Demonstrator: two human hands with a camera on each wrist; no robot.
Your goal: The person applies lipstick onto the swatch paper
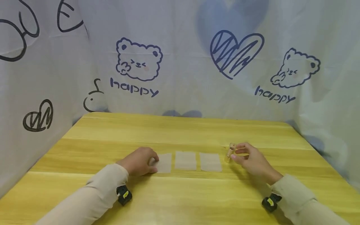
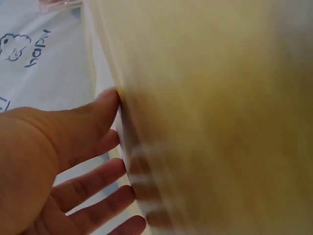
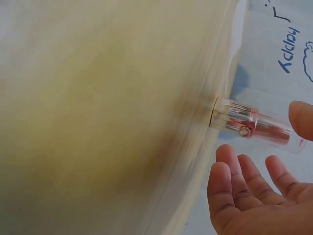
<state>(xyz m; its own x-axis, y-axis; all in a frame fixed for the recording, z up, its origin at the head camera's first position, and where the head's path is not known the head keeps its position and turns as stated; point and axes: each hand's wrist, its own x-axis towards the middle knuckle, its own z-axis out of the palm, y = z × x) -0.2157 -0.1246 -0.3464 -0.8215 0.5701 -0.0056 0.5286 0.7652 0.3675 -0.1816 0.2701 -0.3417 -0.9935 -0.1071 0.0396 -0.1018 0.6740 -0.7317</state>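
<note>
Three thin white paper squares lie in a row on the table: a left one [image 1: 165, 163], a middle one [image 1: 185, 160] and a right one [image 1: 210, 162]. My left hand [image 1: 137, 162] touches the left square's outer edge with thumb and fingertips. In the left wrist view those fingers [image 2: 95, 176] are spread and fairly straight against the tabletop. Right of the row a lipstick [image 1: 230, 152] in a clear, gold-tinted case stands upright. My right hand [image 1: 257, 161] is beside it, fingers loosely bent around a gap. The right wrist view shows the lipstick [image 3: 257, 125] between thumb and fingers, seemingly ungripped.
The yellow wood-grain table [image 1: 180, 200] reaches back to a white cloth [image 1: 180, 62] with drawn bears, hearts and writing. Cloth also hangs along the left and right sides. A small black device [image 1: 123, 195] is strapped at each wrist.
</note>
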